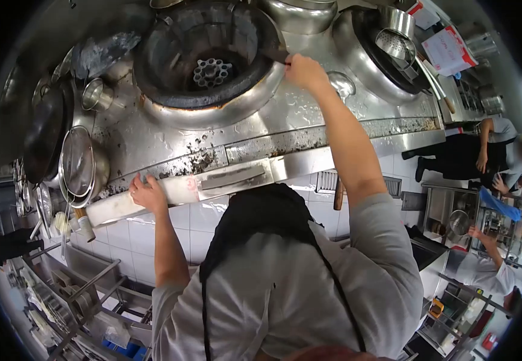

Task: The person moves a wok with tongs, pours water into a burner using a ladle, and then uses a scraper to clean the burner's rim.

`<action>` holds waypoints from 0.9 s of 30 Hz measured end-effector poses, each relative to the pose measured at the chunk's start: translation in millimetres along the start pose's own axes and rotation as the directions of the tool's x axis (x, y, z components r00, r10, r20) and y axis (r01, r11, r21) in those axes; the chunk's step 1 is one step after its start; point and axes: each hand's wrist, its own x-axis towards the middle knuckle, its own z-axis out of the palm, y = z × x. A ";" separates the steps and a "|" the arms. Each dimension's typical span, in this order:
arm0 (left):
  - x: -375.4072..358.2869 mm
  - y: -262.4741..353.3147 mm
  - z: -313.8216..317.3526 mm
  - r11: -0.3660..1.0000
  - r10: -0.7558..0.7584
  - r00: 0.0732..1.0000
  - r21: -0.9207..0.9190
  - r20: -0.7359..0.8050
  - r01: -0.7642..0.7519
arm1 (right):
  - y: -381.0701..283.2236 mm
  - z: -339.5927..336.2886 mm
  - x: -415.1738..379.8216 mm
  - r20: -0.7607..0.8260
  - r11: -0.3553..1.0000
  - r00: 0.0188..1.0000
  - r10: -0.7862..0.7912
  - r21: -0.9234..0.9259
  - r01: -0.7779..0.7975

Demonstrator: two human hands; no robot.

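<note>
My right hand is closed round the near end of a dark flat blade-like tool, whose exact kind I cannot make out. The tool lies across the right side of the blackened rim of a wok burner. Inside that burner shows a round burner head with several holes. My left hand is at the stove's front edge, fingers apart, touching or just over a pale board-like strip, and holds nothing. Dark burnt crumbs are scattered on the wet steel top between my hands.
On the left stand a strainer over a pot, a dark wok and a metal cup. A ladle lies right of my right hand. Further right are a second burner with a perforated ladle and other people.
</note>
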 end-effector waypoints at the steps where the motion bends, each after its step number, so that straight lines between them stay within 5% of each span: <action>1: -0.4 -0.6 -0.1 1.000 0.002 1.000 -0.015 0.007 -0.002 | -2.4 -3.9 -4.0 0.002 1.000 1.000 0.016 0.022 -0.016; 9: -7.8 -12.5 -3.7 0.958 0.061 0.996 -0.277 -0.059 -0.075 | -25.3 15.0 -25.0 -0.041 0.998 0.997 0.064 -0.020 -0.064; 18: -22.2 -9.5 -9.7 0.969 0.225 0.974 -0.104 -0.011 -0.225 | -29.1 16.8 -37.3 -0.045 0.997 0.998 0.050 -0.064 -0.053; 27: -3.5 -34.5 -1.2 0.945 0.280 0.959 -0.160 -0.050 -0.284 | -27.4 13.9 -40.5 -0.040 0.996 0.999 0.007 -0.085 -0.010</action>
